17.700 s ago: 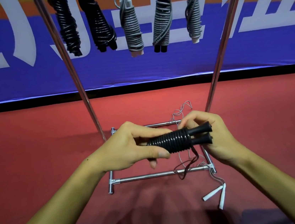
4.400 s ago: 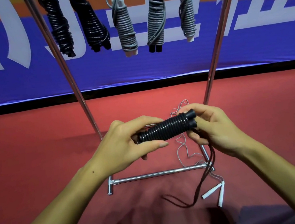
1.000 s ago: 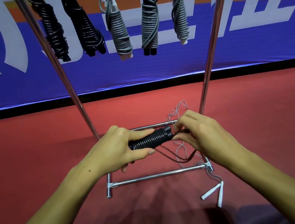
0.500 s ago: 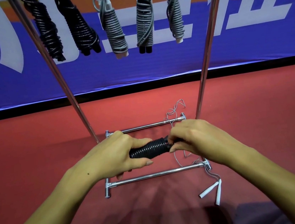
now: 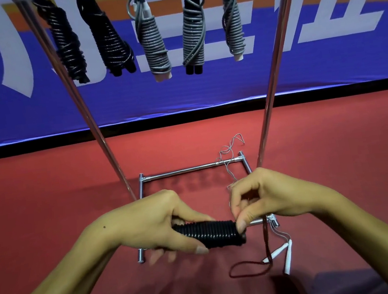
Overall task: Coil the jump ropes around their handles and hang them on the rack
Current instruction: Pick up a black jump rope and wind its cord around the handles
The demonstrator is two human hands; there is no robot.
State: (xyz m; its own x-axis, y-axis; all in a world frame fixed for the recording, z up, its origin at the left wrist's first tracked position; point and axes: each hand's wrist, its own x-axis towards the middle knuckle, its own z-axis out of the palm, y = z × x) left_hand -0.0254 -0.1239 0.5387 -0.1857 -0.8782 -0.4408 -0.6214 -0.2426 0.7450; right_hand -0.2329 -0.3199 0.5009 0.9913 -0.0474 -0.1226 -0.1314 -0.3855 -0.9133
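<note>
Five coiled ropes [image 5: 188, 32] already hang from the top of the rack [image 5: 273, 63] in the head view, two black toward its left pole and three grey toward its right. In front of the rack's base, the left hand [image 5: 149, 225] curls round the black bundle [image 5: 211, 234], thumb along its near side, holding it level. The right hand [image 5: 262, 197] sits at the bundle's right end, thumb and fingertips pinching there; the free tail [image 5: 252, 270] drops from that hand and loops on the floor just before the base's right corner. Whether it pinches the tail itself or the last turn, I cannot tell. Another rope, thin and grey with white handles [image 5: 285, 253], lies uncoiled across the base's right side. The step in hand looks like finishing the wrap: most of the cord is wound and only the tail is left. Next the tail probably needs tucking or looping so the coil holds, leaving a loop to hook on the rack beside the hanging five.
</note>
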